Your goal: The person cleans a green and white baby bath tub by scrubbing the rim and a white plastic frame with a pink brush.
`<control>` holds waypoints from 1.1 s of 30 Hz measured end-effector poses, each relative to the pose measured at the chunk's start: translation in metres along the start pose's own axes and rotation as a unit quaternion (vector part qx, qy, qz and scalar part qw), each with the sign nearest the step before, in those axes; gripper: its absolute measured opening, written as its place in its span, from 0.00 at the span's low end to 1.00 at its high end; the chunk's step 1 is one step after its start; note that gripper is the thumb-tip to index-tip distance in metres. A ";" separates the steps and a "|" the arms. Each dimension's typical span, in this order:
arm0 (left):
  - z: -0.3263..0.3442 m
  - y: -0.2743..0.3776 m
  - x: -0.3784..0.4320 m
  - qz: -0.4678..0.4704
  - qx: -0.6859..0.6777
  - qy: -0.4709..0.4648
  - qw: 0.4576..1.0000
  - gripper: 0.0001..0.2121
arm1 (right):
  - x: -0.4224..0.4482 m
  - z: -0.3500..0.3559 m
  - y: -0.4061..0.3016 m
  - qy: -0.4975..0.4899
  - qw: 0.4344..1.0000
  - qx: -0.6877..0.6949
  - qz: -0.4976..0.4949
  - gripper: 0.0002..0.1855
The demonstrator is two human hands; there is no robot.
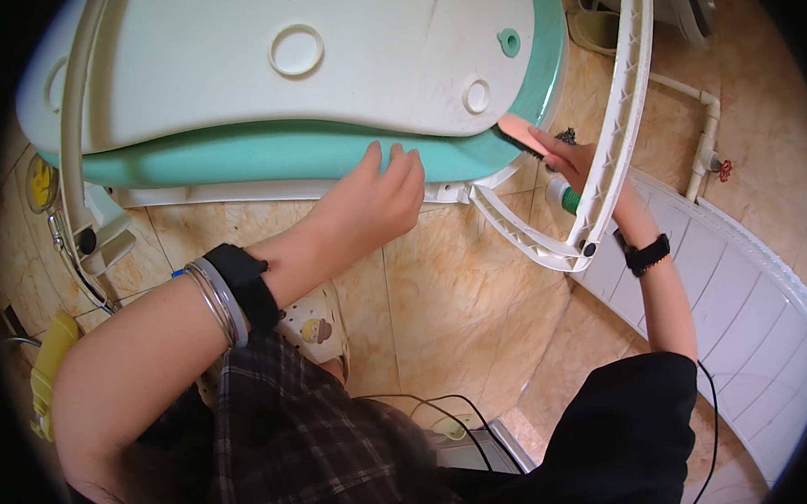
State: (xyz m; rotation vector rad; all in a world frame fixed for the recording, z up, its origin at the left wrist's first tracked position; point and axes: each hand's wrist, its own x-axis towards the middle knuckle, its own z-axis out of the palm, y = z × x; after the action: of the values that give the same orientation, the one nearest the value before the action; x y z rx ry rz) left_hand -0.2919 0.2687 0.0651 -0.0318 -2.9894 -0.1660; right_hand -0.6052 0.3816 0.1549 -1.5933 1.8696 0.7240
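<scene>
Before me lies a baby bathtub, bottom up, with a white base point(196, 78) and a teal side point(234, 155). In my right hand point(572, 161) is a pink-backed scrub brush point(522, 131) with dark bristles. Its head meets the teal side near the base's lower right edge. My left hand point(387, 198) is over the near side of the tub, fingers slightly apart and nothing visible in them. Its thumb is hidden, and whether the fingertips touch the plastic is unclear. A green drain plug point(512, 42) sits in the base.
White folding legs rise at the left point(70, 98) and right point(619, 117), the latter in front of my right forearm. Nearby are a green-and-white bottle point(565, 195), a white slatted panel point(720, 290), a pipe with a red valve point(724, 169), a shower hose point(79, 262) and black cables point(479, 446).
</scene>
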 end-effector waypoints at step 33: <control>-0.002 0.005 0.000 -0.045 -0.003 -0.032 0.998 0.20 | -0.007 0.002 -0.026 -0.024 0.991 0.072 -0.107 0.23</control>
State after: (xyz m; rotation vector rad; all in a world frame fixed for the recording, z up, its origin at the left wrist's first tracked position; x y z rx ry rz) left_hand -0.2916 0.2732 0.0679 0.0975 -3.0560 -0.1863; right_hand -0.5786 0.3845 0.1575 -1.6365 1.6454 0.5165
